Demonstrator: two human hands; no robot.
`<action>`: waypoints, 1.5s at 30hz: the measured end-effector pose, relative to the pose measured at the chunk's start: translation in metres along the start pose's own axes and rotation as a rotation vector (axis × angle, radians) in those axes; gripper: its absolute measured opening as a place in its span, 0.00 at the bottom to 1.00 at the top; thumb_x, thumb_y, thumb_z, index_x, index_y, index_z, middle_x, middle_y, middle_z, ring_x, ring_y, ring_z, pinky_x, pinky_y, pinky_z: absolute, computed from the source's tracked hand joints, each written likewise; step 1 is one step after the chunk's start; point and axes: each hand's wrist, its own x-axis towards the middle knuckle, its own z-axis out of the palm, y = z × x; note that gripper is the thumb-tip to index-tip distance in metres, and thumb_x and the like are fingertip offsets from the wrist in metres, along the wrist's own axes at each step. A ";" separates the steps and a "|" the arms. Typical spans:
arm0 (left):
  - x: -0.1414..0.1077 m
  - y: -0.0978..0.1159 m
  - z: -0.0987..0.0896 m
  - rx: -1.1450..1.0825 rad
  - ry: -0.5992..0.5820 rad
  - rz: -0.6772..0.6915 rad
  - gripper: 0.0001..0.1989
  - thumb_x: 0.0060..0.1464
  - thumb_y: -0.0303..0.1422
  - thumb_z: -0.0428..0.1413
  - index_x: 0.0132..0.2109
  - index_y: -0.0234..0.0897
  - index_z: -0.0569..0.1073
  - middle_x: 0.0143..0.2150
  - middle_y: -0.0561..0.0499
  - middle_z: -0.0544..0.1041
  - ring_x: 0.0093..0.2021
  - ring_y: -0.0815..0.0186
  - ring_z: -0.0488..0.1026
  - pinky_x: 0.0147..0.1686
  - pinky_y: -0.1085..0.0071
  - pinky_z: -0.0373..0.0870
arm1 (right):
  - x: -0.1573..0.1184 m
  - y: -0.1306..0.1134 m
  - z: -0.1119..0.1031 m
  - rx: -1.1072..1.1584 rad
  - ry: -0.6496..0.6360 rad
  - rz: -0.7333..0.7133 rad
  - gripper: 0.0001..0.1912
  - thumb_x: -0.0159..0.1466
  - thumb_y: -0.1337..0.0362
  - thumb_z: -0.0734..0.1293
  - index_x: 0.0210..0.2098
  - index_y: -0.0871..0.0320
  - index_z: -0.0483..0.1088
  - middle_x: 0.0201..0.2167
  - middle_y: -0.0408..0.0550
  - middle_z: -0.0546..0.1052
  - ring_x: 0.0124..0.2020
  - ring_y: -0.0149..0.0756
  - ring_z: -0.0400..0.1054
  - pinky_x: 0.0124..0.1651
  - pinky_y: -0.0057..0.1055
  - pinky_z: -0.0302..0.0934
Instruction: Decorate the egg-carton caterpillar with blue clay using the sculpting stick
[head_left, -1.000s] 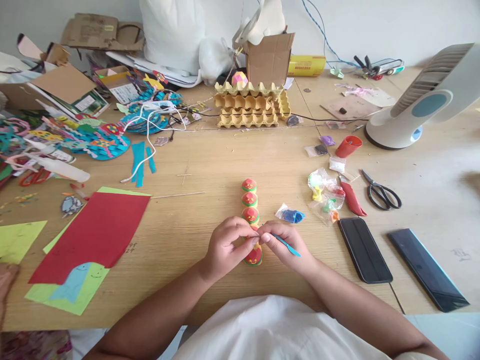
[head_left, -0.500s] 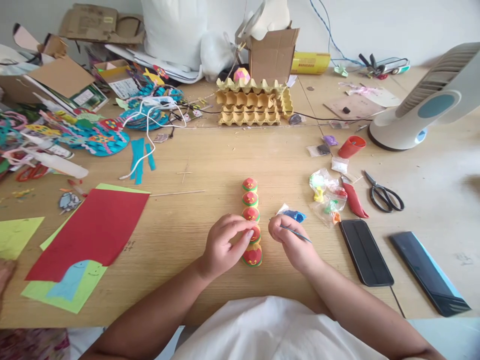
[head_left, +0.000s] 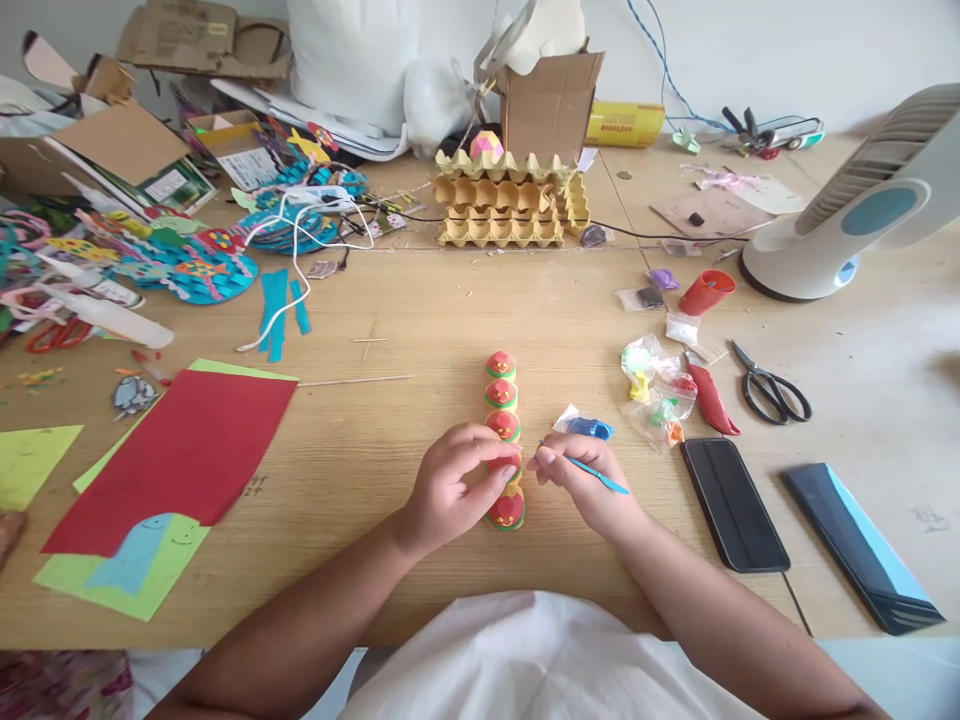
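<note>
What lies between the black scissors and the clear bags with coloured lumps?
A red-handled tool lies between the scissors and the bags, in the head view.

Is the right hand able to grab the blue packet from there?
Probably yes: the blue packet lies just past the right hand, with nothing seen between them, though the blue tool in its fingers could get in the way.

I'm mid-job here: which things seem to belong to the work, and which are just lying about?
Likely in use:
- left hand, over the red-topped cups
- right hand, holding the blue tool
- perhaps the blue packet nearby

Apparently lying about:
- scissors
- black phone
- red paper
- fan
</note>
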 end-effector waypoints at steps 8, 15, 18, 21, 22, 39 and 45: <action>-0.001 -0.006 -0.007 0.132 0.071 -0.339 0.06 0.69 0.36 0.52 0.43 0.40 0.70 0.32 0.53 0.73 0.28 0.67 0.68 0.31 0.70 0.62 | 0.005 -0.010 -0.004 -0.235 0.096 -0.035 0.27 0.70 0.42 0.65 0.26 0.56 0.69 0.24 0.43 0.70 0.29 0.33 0.62 0.33 0.30 0.59; 0.002 -0.007 -0.002 0.318 -0.123 -0.427 0.12 0.71 0.39 0.44 0.37 0.43 0.63 0.25 0.55 0.68 0.25 0.62 0.66 0.29 0.68 0.52 | -0.001 -0.010 -0.002 -0.229 -0.153 0.052 0.25 0.73 0.44 0.62 0.28 0.56 0.69 0.25 0.42 0.67 0.28 0.32 0.61 0.32 0.28 0.59; 0.003 -0.007 -0.001 0.262 -0.122 -0.448 0.13 0.71 0.40 0.44 0.36 0.43 0.63 0.26 0.54 0.68 0.26 0.62 0.65 0.30 0.68 0.53 | -0.001 -0.009 0.000 -0.181 -0.180 0.094 0.25 0.72 0.44 0.63 0.29 0.56 0.71 0.26 0.43 0.70 0.30 0.33 0.64 0.36 0.29 0.62; 0.002 -0.011 -0.001 0.120 -0.073 -0.489 0.15 0.71 0.43 0.46 0.37 0.43 0.66 0.28 0.53 0.70 0.28 0.63 0.67 0.31 0.69 0.58 | 0.000 -0.009 0.000 -0.124 -0.138 0.107 0.25 0.72 0.44 0.64 0.29 0.57 0.72 0.28 0.44 0.73 0.33 0.34 0.67 0.39 0.30 0.64; 0.001 -0.012 -0.001 0.057 -0.048 -0.502 0.15 0.71 0.44 0.47 0.38 0.42 0.67 0.29 0.53 0.72 0.29 0.63 0.68 0.32 0.69 0.61 | 0.000 -0.008 0.000 -0.105 -0.122 0.102 0.25 0.71 0.44 0.64 0.29 0.57 0.73 0.28 0.45 0.74 0.33 0.35 0.68 0.40 0.30 0.64; 0.004 -0.031 0.007 -0.533 0.066 -0.671 0.21 0.67 0.52 0.53 0.52 0.39 0.70 0.56 0.43 0.75 0.55 0.57 0.76 0.49 0.60 0.78 | 0.028 0.026 -0.012 0.093 0.066 -0.039 0.20 0.70 0.47 0.67 0.31 0.55 0.74 0.32 0.46 0.78 0.39 0.38 0.73 0.51 0.36 0.67; -0.001 -0.035 0.006 -0.221 0.095 -0.621 0.15 0.70 0.45 0.51 0.54 0.40 0.69 0.54 0.44 0.73 0.56 0.58 0.73 0.48 0.62 0.76 | 0.018 0.008 -0.010 -0.031 0.058 0.022 0.15 0.67 0.49 0.72 0.36 0.55 0.75 0.33 0.45 0.78 0.35 0.35 0.72 0.41 0.30 0.66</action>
